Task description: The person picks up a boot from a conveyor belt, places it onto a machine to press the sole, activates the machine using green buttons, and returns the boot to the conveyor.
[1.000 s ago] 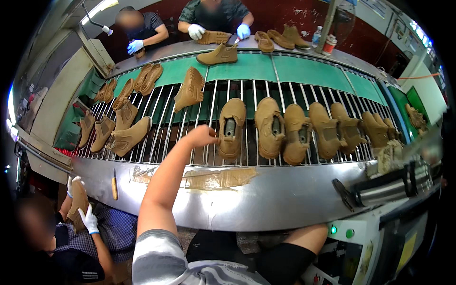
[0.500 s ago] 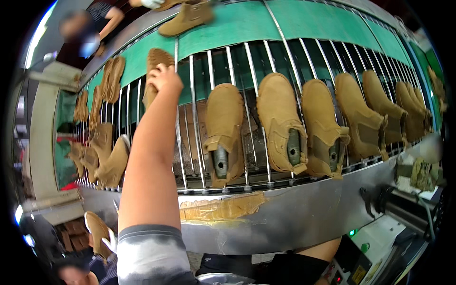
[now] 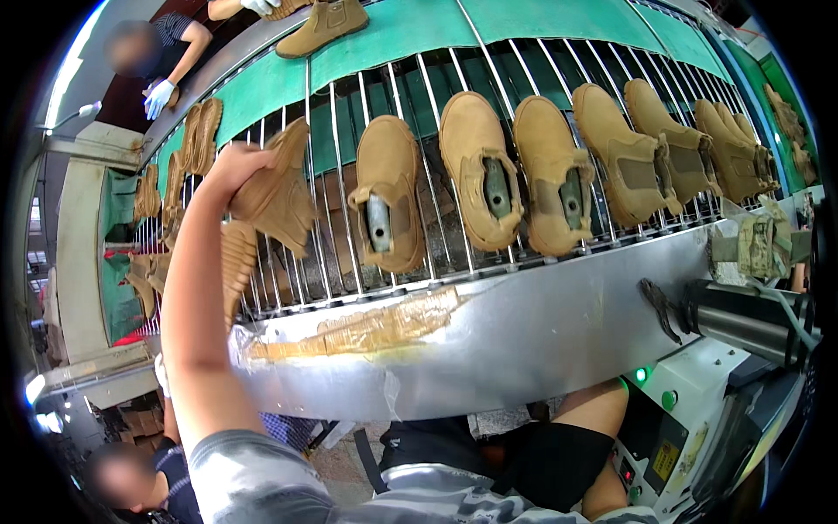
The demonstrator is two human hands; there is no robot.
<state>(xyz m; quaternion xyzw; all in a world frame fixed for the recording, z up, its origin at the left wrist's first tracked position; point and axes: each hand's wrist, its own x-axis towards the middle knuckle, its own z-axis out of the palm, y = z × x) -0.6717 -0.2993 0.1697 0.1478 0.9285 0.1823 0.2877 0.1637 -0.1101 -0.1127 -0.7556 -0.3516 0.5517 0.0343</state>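
Note:
My left hand (image 3: 237, 166) is closed around a tan suede ankle boot (image 3: 278, 188), held tilted above the metal rods of a roller conveyor (image 3: 332, 253). The fingers are wrapped round the boot and partly hidden by it. Just below it, another tan boot (image 3: 237, 266) lies with its ridged sole showing, partly covered by my forearm. To the right of the held boot, a tan boot (image 3: 388, 179) lies toe away from me, with a grey-green last inside its opening. My right hand is out of view.
Several more tan boots (image 3: 476, 166) lie in a row along the rods to the right. A green mat (image 3: 410, 39) covers the far side, with a boot (image 3: 323, 31) on it. A metal ledge (image 3: 524, 306) borders the near side. Co-workers are at far left and lower left; a machine (image 3: 698, 393) stands right.
My left hand has drawn the boot nearer and to the left and turned it from sole-up to side-on. The view has shifted, so the row of boots appears higher.

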